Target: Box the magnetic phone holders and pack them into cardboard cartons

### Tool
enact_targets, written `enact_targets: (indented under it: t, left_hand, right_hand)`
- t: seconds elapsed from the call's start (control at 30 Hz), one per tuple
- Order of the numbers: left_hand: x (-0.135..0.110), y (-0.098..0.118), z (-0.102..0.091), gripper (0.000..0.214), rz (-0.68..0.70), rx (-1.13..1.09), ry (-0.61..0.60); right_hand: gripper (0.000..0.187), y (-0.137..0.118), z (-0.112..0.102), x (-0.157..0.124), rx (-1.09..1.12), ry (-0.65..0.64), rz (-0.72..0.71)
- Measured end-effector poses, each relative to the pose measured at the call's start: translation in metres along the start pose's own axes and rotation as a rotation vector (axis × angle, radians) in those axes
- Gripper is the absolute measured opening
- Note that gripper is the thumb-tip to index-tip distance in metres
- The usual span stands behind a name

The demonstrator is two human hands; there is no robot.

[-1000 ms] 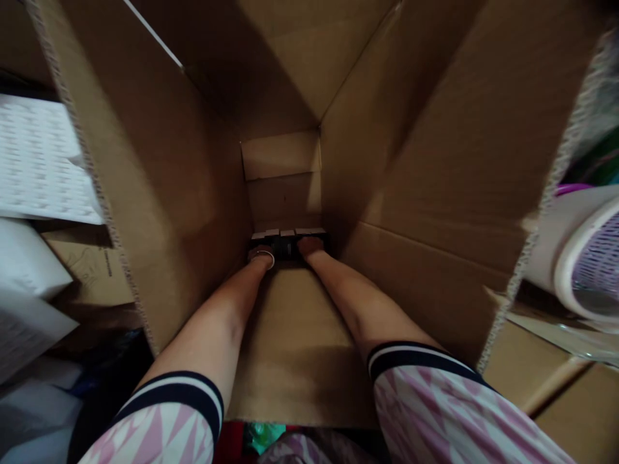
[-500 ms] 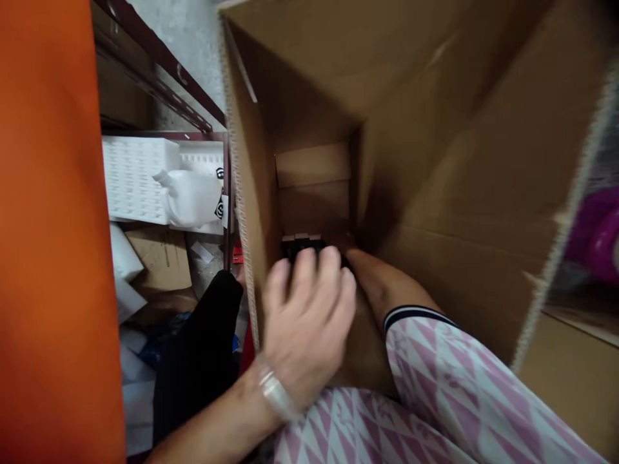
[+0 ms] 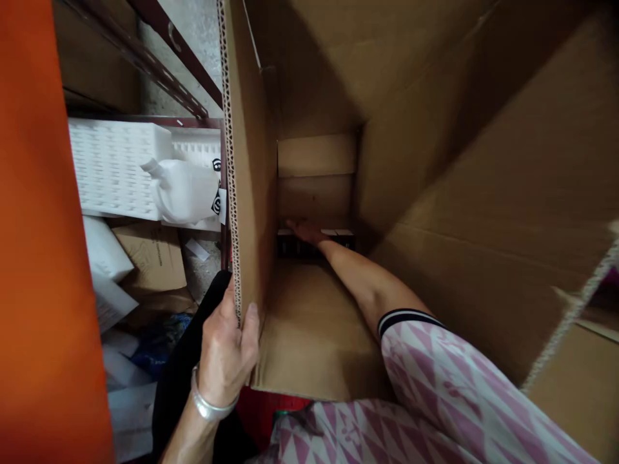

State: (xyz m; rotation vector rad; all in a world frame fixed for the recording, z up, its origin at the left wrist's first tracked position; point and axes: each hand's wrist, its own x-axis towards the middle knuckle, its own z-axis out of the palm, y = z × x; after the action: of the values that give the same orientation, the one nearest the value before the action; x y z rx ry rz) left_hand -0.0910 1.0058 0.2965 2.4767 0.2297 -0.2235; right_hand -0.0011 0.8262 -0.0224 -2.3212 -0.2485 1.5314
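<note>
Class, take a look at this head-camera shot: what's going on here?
A person is working at a large open cardboard box. Their right hand reaches deep inside, open, lying over a row of dark, white-topped items at the far end. Their left hand stays outside, its fingers gripping the corrugated edge of a box flap. A white perforated foam block sits on a metal shelf beside the box.
</note>
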Motion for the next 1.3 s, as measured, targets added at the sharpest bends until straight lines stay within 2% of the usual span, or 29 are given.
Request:
enact_targets:
  t: [0.17,0.3,0.37,0.43,0.5,0.53,0.57,0.63,0.67,0.73,0.8,0.87,0.93,1.0,1.07,1.13,1.2,1.3]
  left_hand:
    - [0.002,-0.018,-0.005,0.035,-0.007,0.019,-0.038]
    - [0.004,-0.031,0.003,0.046,-0.065,-0.068,-0.109]
    - [0.008,-0.031,0.004,0.054,-0.12,-0.111,-0.151]
    - [0.009,-0.024,-0.003,0.06,-0.188,-0.14,-0.174]
    - [-0.004,-0.012,-0.018,0.063,-0.226,-0.149,-0.133]
    - [-0.019,-0.006,-0.028,0.065,-0.217,-0.148,-0.093]
    - [-0.04,-0.001,-0.038,0.067,-0.195,-0.137,-0.053]
    - [-0.098,0.005,-0.056,0.067,-0.134,-0.095,-0.011]
    - [-0.133,0.005,-0.063,0.065,-0.106,-0.07,-0.007]
    - [-0.21,-0.001,-0.073,0.06,-0.075,-0.03,-0.003]
    - [-0.286,-0.013,-0.08,0.056,-0.078,-0.026,0.004]
    - [-0.356,-0.028,-0.084,0.05,-0.113,-0.067,0.019]
    - [-0.42,-0.041,-0.086,0.045,-0.166,-0.133,0.075]
    - [-0.475,-0.05,-0.088,0.039,-0.227,-0.176,0.174]
    - [-0.52,-0.052,-0.089,0.037,-0.298,-0.194,0.271]
    - [-0.552,-0.05,-0.089,0.036,-0.376,-0.215,0.353]
    - [-0.57,-0.045,-0.088,0.034,-0.437,-0.248,0.426]
    - [-0.579,-0.038,-0.088,0.032,-0.46,-0.283,0.515]
  right_hand:
    - [0.066,-0.03,0.005,-0.005,-0.017,-0.1,0.044]
    - [0.071,-0.068,-0.02,-0.047,-0.087,-0.113,0.077]
    - [0.069,-0.094,-0.041,-0.086,-0.147,-0.119,0.034]
    - [0.064,-0.121,-0.06,-0.14,-0.21,-0.108,-0.029]
    - [0.064,-0.142,-0.068,-0.205,-0.267,-0.077,-0.108]
    - [0.066,-0.148,-0.066,-0.24,-0.275,-0.058,-0.164]
    - [0.069,-0.151,-0.059,-0.275,-0.273,-0.04,-0.222]
    - [0.066,-0.146,-0.034,-0.338,-0.28,0.025,-0.289]
    - [0.062,-0.14,-0.017,-0.364,-0.313,0.091,-0.275]
    - [0.059,-0.124,0.019,-0.4,-0.436,0.285,-0.153]
    - [0.058,-0.113,0.049,-0.416,-0.527,0.491,-0.009]
    - [0.05,-0.113,0.068,-0.417,-0.542,0.594,0.062]
    - [0.045,-0.125,0.076,-0.412,-0.542,0.6,0.068]
    - [0.044,-0.145,0.079,-0.407,-0.558,0.553,0.041]
    - [0.045,-0.161,0.082,-0.408,-0.573,0.511,0.013]
    - [0.044,-0.167,0.085,-0.413,-0.592,0.49,0.007]
    - [0.042,-0.159,0.084,-0.42,-0.619,0.492,0.023]
    - [0.039,-0.14,0.078,-0.425,-0.67,0.511,0.043]
